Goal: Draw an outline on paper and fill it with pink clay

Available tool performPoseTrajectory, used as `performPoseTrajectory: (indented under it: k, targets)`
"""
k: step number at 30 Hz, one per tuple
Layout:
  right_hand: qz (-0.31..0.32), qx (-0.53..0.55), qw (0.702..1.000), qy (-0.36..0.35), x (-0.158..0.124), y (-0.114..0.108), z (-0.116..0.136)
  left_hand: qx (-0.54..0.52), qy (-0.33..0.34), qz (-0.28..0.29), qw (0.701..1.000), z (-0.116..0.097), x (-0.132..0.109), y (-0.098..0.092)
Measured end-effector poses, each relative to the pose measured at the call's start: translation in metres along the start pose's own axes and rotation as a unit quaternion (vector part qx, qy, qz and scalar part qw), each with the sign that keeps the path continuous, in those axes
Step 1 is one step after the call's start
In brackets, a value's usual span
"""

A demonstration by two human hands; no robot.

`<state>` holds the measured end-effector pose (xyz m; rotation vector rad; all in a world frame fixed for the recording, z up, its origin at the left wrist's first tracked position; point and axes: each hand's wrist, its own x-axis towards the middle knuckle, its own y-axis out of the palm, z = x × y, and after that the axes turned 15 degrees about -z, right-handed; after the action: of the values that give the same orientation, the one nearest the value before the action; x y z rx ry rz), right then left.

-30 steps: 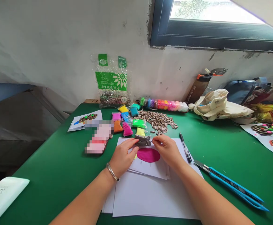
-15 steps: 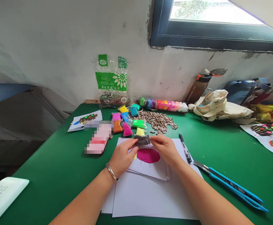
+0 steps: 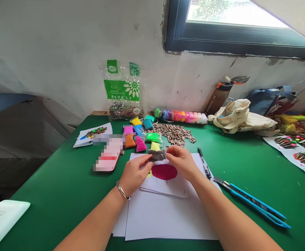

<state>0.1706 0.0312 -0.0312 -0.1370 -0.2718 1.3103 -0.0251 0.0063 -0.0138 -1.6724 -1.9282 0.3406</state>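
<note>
A small clear packet of black modelling clay (image 3: 157,155) is held between my hands, above the paper. My left hand (image 3: 136,171) grips its left end between thumb and fingers. At the packet's right end, my right hand (image 3: 181,161) pinches the wrapper. Below lies a small white card (image 3: 165,190) bearing a flattened magenta clay oval (image 3: 164,172), with a bit of yellow clay (image 3: 149,173) at its left and short drawn lines under it. Larger white sheets (image 3: 168,219) lie beneath the card.
Several coloured clay packets (image 3: 141,143) and a heap of sunflower seeds (image 3: 177,134) lie beyond my hands. A pink phone (image 3: 109,157) is at left. A pen (image 3: 204,163) and a blue utility knife (image 3: 257,204) lie at right. A seed bag (image 3: 122,92) leans on the wall.
My right-hand fingers have curled in closer at the packet's right end. The packet stays between both hands, and the whole view has shifted slightly.
</note>
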Motion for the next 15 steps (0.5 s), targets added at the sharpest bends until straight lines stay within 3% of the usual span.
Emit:
performPoseTrajectory:
  k: [5, 9, 15]
  targets:
    - [0.010, -0.008, 1.000, -0.013, 0.005, -0.003, 0.005, -0.005, 0.000, -0.025, 1.000, 0.003, 0.003, -0.004]
    - [0.000, -0.021, 0.999, -0.032, 0.017, -0.002, 0.005, 0.056, 0.067, -0.042, 0.995, 0.008, 0.005, -0.006]
    - [-0.039, -0.081, 0.993, -0.078, 0.028, 0.006, -0.002, 0.140, 0.144, 0.055, 0.978, 0.006, 0.003, -0.017]
